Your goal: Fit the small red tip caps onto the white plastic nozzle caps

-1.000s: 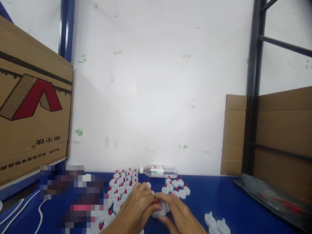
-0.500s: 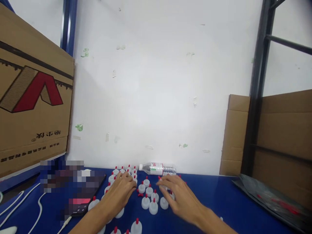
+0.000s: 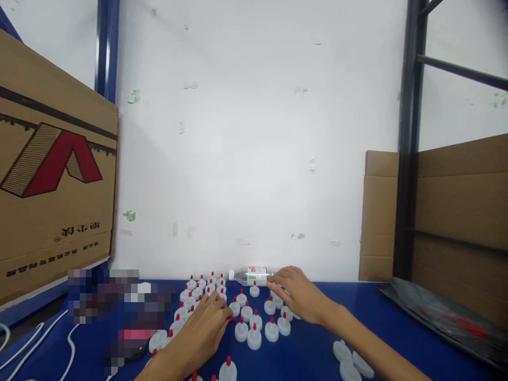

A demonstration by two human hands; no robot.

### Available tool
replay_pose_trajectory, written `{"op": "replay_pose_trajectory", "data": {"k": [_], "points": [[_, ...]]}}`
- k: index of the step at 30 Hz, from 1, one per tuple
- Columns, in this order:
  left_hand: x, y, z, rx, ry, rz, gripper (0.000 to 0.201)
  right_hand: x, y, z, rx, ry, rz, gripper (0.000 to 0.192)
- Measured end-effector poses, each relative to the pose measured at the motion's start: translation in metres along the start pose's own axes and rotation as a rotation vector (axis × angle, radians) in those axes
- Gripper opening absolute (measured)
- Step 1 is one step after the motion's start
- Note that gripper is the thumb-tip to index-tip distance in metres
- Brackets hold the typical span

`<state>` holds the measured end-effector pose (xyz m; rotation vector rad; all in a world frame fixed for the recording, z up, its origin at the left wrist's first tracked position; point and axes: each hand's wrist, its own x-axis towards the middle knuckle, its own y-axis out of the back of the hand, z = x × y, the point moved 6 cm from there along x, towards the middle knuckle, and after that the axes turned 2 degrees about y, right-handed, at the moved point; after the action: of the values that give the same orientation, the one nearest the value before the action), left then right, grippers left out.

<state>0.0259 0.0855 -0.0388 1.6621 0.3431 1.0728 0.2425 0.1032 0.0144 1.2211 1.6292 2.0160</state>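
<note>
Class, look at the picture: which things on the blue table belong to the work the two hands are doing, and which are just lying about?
Part of the work:
- left hand
- right hand
- white caps with red tips
- plain white caps

Lying about:
- water bottle on its side
- cardboard box
- white cable
- dark plastic bags

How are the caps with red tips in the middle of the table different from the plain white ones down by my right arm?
The red-tipped caps each carry a red nozzle on top; the plain white caps show none. The red-tipped caps are many and stand in rows between the left hand and right hand; the plain white caps are only a few, off by themselves. Both sorts are white plastic on the blue table.
</note>
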Motion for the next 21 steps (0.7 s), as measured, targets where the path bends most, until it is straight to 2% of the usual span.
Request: {"op": "replay_pose_trajectory", "data": {"k": [3,5,7,10,16,21], "points": [[0.000,-0.004,-0.001,-0.026,0.010,-0.036,0.028,-0.031,0.031,0.017,-0.007,-0.066,0.055,0.044],[0.000,-0.003,-0.001,-0.047,0.013,-0.051,0.029,-0.052,0.042,0.037,0.063,-0.212,0.048,0.052],[0.000,-0.002,0.000,-0.057,0.028,-0.061,0.028,-0.069,0.042,0.053,0.201,-0.324,-0.066,0.056],[0.001,-0.001,-0.001,-0.053,0.050,-0.079,0.026,-0.084,0.038,0.060,0.312,-0.350,-0.204,0.051],[0.002,0.001,0.000,-0.039,0.048,-0.074,0.025,-0.099,0.028,0.063,0.197,-0.451,-0.377,0.030],[0.001,0.002,0.000,-0.033,0.061,-0.064,0.023,-0.104,0.020,0.056,0.038,-0.505,-0.377,0.022]]}}
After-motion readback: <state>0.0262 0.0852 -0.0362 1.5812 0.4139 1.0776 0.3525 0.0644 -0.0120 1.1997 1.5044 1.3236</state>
